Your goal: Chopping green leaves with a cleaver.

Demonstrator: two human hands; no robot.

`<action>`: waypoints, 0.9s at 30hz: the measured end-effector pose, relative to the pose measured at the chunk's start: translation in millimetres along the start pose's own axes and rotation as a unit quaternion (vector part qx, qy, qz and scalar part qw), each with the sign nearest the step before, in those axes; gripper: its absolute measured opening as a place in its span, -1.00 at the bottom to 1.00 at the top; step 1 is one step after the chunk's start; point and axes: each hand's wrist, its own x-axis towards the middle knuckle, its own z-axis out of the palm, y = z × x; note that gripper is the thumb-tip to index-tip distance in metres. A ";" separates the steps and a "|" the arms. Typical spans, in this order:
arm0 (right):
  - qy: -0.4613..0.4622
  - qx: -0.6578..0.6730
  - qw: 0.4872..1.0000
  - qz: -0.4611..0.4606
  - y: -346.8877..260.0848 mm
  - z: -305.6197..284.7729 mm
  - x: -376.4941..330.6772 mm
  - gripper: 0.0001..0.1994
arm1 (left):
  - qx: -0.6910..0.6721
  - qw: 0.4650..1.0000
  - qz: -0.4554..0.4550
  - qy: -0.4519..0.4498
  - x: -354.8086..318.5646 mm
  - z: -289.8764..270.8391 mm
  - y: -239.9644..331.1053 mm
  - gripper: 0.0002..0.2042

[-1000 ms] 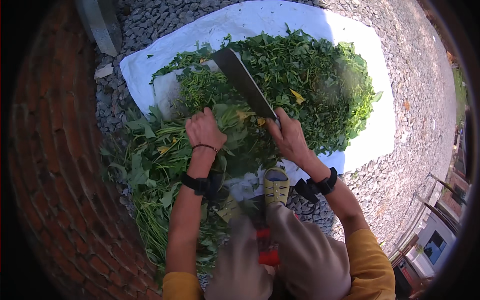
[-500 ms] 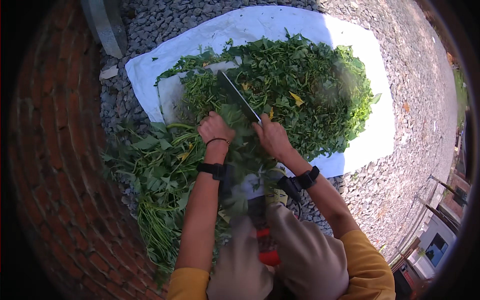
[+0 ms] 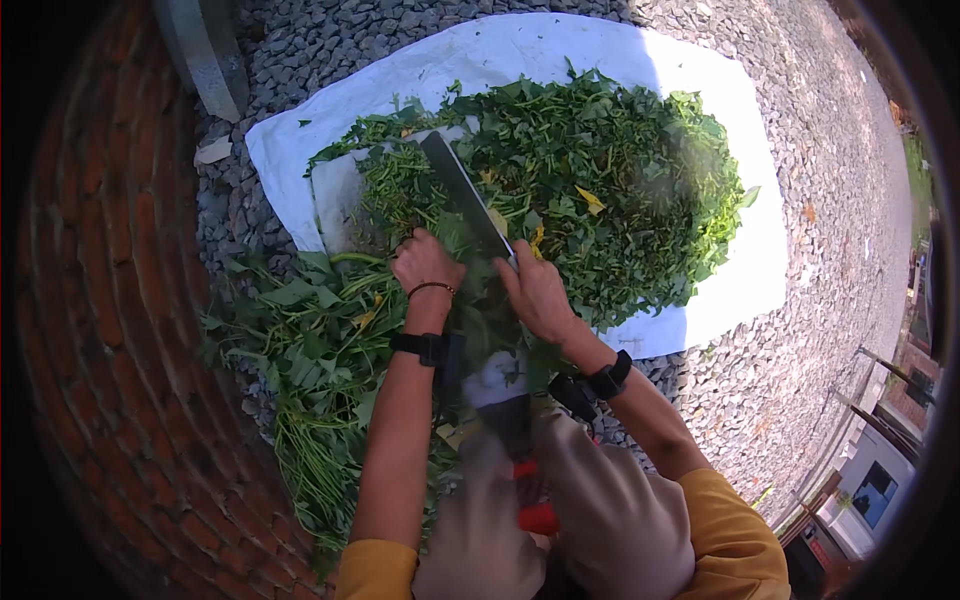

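My right hand is closed round the handle of a large knife, its long dark blade slanting up and left over the greens. Close by on the left, my left hand is closed on a bunch of leafy stems, which trails back to the left. Beneath the blade, a pale cutting board is partly covered with cut pieces. To the right spreads a broad heap of chopped leaves, with a few yellow leaves among them. The stem ends under my left hand are hidden.
A white sheet lies under the heap and board, on grey gravel. Uncut long stems pile up beside my left forearm. A brick wall runs along the left, and a grey post stands at the upper left.
The knife blade has shifted slightly up and left, and its flat shows more. My right hand has moved a little left with it. My left hand stays nearly in place on the stems.
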 end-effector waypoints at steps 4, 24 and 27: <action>0.123 0.204 0.970 -0.051 -19.9 -7.4 -16.3 -0.83 | 0.001 1.000 -0.009 -0.021 -1.2 2.4 -1.9 -0.60; 0.099 -0.024 0.995 0.002 67.6 -67.8 -60.3 -0.77 | -0.026 0.993 0.118 0.000 -13.0 -14.6 -30.8 -0.38; 0.171 -0.153 0.973 0.004 96.5 -83.9 -69.7 -0.75 | -0.054 0.992 0.108 0.023 -7.6 -40.4 -46.7 -0.36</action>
